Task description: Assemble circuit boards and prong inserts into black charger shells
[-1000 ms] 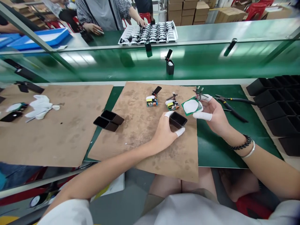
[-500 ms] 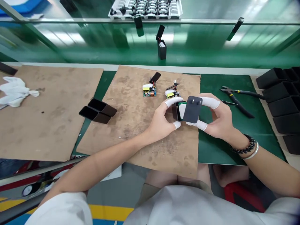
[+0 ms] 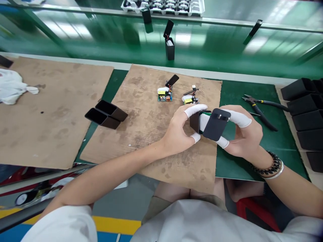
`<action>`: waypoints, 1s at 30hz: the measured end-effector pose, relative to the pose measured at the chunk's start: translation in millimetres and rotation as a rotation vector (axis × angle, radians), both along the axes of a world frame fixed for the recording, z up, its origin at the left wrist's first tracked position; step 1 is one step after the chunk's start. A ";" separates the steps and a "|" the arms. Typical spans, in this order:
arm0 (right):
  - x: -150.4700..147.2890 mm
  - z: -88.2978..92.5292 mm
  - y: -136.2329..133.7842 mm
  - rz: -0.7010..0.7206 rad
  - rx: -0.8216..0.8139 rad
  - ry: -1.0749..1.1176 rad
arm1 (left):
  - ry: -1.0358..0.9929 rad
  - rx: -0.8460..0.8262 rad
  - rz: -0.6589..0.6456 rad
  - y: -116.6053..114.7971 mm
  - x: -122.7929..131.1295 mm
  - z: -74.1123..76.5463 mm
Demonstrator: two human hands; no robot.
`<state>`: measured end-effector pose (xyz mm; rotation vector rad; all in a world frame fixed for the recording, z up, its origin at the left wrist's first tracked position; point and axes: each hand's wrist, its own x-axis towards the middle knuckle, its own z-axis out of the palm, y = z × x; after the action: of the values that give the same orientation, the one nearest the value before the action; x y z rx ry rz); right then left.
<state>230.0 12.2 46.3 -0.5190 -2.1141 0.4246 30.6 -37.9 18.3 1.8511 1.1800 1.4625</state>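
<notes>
Bracing the case [image 3: 194, 122], the left hand [image 3: 178, 130] grips its sides, apparently steadying it around the board [image 3: 203, 121], gripped right of the case by the right hand [image 3: 246, 135].

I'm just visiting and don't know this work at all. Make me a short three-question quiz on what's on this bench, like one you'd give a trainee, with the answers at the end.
1. Multiple choice: what does the left hand hold?
A) a screwdriver
B) a black case
C) a white tray

2. True or false: the diagonal pliers lie to the right of the middle cardboard sheet.

3. Fill in the blank: the right hand holds a black plug cover that bears two metal ____.

Key:
1. B
2. True
3. prongs
</notes>
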 end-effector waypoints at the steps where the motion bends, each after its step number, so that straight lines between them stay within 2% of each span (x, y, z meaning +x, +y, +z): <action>1: 0.0 0.5 -0.1 -0.002 -0.006 -0.007 | -0.003 0.006 0.001 0.1 -0.1 -0.3; 8: 0.0 5.0 -0.5 0.000 0.004 -0.064 | -0.002 -0.055 -0.012 1.4 -1.6 -1.6; 13: 0.2 7.1 -3.4 -0.034 -0.016 -0.077 | -0.072 -0.097 -0.061 2.0 -0.6 -3.0; 19: 0.2 9.2 -7.5 0.008 -0.021 -0.097 | -0.129 -0.191 -0.088 1.6 0.3 -5.2; 22: 0.3 9.2 -8.1 -0.020 -0.126 -0.193 | -0.128 -0.290 -0.076 3.1 0.3 -6.5; 25: 3.7 11.7 -4.3 0.034 -0.303 -0.260 | -0.165 -0.422 -0.132 7.5 -0.6 -5.1; 28: 10.7 19.6 4.4 0.081 -0.459 -0.160 | -0.219 -0.555 -0.256 12.4 -3.2 1.0; 30: 14.9 25.8 10.8 0.117 -0.533 -0.063 | -0.278 -0.652 -0.392 14.6 -5.2 6.3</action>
<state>245.0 23.0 72.1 -0.7168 -2.0913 1.0647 25.4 -23.4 24.6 1.2851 0.9370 0.9258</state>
